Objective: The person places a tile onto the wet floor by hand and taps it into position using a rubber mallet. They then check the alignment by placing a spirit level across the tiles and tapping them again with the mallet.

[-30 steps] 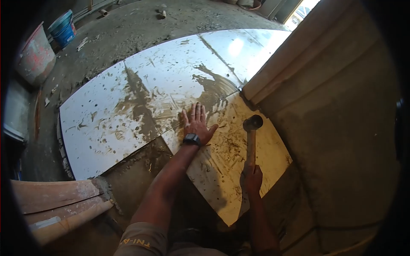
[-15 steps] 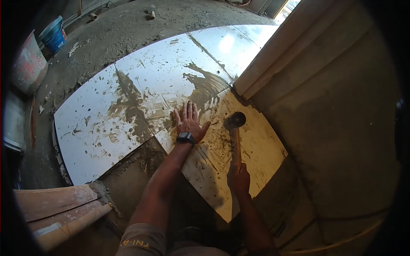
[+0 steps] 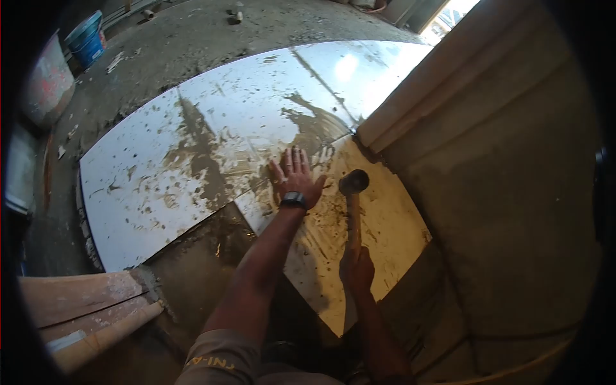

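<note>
My left hand (image 3: 296, 176) lies flat with fingers spread, across the seam between the nearest floor tile (image 3: 391, 237) and the tiles beyond it. A dark watch (image 3: 293, 199) is on that wrist. In my right hand (image 3: 357, 269) is the wooden handle of a rubber mallet (image 3: 353, 183), its black head over the middle of the near tile. Grey-brown mortar smears (image 3: 199, 141) and finger streaks cover much of the white tiles. The near tile's corner points toward me.
Wooden door frame posts stand at right (image 3: 436, 70) and lower left (image 3: 90, 298). Wet mortar (image 3: 199, 250) borders the tiles on my side. A blue bucket (image 3: 85, 42) and a larger stained tub (image 3: 50, 83) sit at far left, on rough floor.
My left hand has slid a little to the right along the tile seam, still flat. The mallet stays in my right hand at nearly the same spot. The view has shifted slightly.
</note>
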`<action>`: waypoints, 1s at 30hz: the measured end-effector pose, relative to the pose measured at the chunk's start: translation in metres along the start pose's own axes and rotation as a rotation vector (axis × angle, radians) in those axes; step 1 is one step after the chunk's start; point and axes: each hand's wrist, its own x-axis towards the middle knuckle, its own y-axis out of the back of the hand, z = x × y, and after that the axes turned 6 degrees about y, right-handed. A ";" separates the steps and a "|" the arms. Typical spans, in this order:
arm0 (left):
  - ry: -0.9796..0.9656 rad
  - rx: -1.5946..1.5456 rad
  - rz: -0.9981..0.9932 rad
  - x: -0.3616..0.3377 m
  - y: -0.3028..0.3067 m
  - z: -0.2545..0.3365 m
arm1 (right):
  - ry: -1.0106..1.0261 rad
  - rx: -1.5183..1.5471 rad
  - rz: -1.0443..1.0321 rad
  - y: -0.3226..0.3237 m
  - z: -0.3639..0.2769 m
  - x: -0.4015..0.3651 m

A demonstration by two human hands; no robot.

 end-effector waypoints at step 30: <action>-0.016 0.003 0.058 -0.001 -0.007 -0.001 | -0.065 0.478 0.204 0.023 -0.013 -0.048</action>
